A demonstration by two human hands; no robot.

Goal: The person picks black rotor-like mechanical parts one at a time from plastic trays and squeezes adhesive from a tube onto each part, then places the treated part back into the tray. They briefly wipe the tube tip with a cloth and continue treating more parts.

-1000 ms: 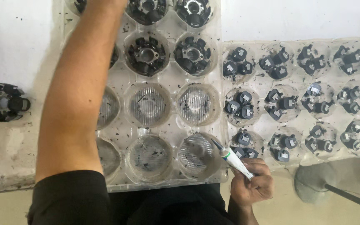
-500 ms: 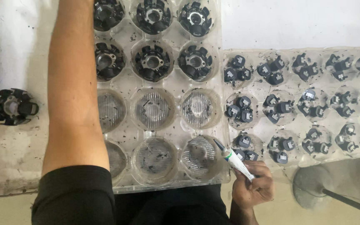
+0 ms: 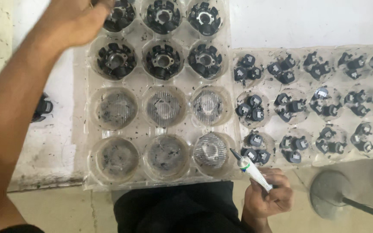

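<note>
My left hand reaches to the far left corner of a clear plastic tray and closes over a black round toothed part in the top-left cup; the hand is blurred. Several more black toothed parts fill the tray's two far rows. The two near rows of cups are empty and dusty. My right hand rests near the table's front edge, gripping a small white glue tube with a dark pointed nozzle aimed up-left.
A second clear tray on the right holds several clusters of small black parts. One black toothed part lies loose on the white table, half hidden by my left forearm. A round grey metal base stands at lower right.
My left hand has drawn back from beyond the far edge onto the top-left cup. The view has shifted, so the tray sits lower. The right hand with the tube has stayed put.
</note>
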